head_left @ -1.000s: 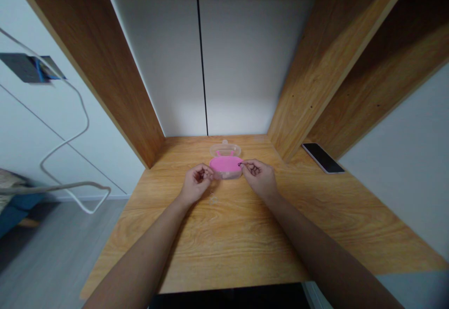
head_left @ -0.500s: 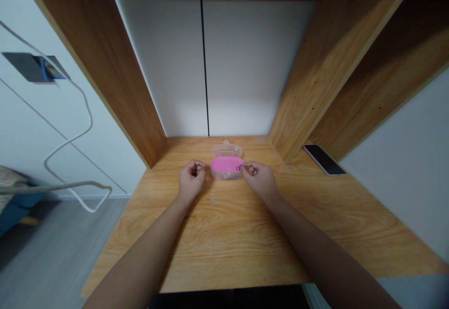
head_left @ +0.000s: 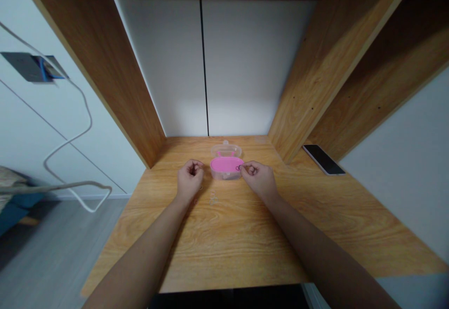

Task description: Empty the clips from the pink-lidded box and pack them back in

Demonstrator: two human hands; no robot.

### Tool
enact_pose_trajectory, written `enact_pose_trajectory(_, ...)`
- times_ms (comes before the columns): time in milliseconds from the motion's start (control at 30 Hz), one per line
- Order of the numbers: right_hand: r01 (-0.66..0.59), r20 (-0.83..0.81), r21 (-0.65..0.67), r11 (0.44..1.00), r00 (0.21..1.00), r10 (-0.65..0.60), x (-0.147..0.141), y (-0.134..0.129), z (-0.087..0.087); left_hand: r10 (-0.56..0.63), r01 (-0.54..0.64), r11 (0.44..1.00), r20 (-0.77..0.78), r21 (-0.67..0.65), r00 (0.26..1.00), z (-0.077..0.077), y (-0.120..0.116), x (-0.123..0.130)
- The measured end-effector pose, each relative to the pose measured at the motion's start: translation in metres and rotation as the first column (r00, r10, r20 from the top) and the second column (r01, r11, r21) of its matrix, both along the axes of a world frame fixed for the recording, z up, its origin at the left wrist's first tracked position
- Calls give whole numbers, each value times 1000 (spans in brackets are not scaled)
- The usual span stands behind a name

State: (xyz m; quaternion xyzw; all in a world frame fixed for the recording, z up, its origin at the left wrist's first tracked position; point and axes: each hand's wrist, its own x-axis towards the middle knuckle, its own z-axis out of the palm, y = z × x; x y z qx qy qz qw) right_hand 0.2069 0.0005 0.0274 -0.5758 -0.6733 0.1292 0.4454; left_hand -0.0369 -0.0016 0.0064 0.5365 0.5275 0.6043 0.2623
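A small clear plastic box with a pink top surface stands on the wooden desk, and a clear hinged lid lies open behind it. My right hand touches the box's right end, its fingertips pinching a small dark ring. Left of the box, my left hand has its fingers closed, with nothing visible in them. Several faint transparent rings lie on the desk just below the box, between my hands.
Wooden side panels and a white back panel enclose the desk. A black smartphone lies at the right rear. A white cable hangs beyond the desk's left edge, above a grey floor.
My left hand has moved left, away from the box, and its fingers are closed. My right hand stays at the box with the dark ring.
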Motion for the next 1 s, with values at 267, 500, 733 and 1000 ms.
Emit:
enact_pose_trajectory(267,46,28,-14,999,999,-46,-1,0,1,75,-77,996,-42,-38,996,0,0,-2)
enact_pose_trajectory(500,64,131,57,996,989,-70,0,0,2,108,-110,993,-50,-45,993,-2,2,-4)
enact_pose_trajectory(733,53,151,51,997,987,-60,2,0,1,94,-96,994,-39,-52,995,0,1,-3)
enact_pose_trajectory(1000,-148,198,196,969,974,108,2,-2,6,104,-108,992,-61,-70,993,0,1,-3)
